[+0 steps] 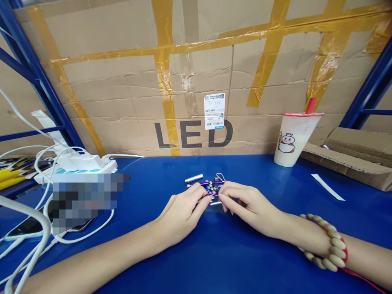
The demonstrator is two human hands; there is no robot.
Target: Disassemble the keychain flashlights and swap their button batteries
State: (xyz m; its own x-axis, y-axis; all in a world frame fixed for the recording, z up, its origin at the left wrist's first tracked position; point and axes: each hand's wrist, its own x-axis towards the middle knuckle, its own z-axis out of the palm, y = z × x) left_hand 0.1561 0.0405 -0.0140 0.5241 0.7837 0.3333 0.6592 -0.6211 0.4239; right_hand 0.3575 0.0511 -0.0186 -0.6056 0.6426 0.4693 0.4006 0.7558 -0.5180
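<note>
My left hand (183, 206) is closed, its thumb and fingers pinched on a thin purple rod (212, 194) just above the blue table. From the other side my right hand (249, 204), also closed, pinches the rod's right end. Around the fingertips lies a small cluster of shiny metal balls (211, 188). A silver tube (194, 178) lies behind the left fingers, and a second silver rod (216, 203) shows below the purple one. Beyond the right fingers is a bent metal wire loop (220, 177). The fingers partly cover the cluster.
A white drink cup (290, 141) with a red straw stands at the back right, near an open cardboard tray (352, 163) and a white strip (328, 188). On the left are a power strip (82, 163) and looping white cables (47, 220). A large cardboard box (128, 102) walls off the back.
</note>
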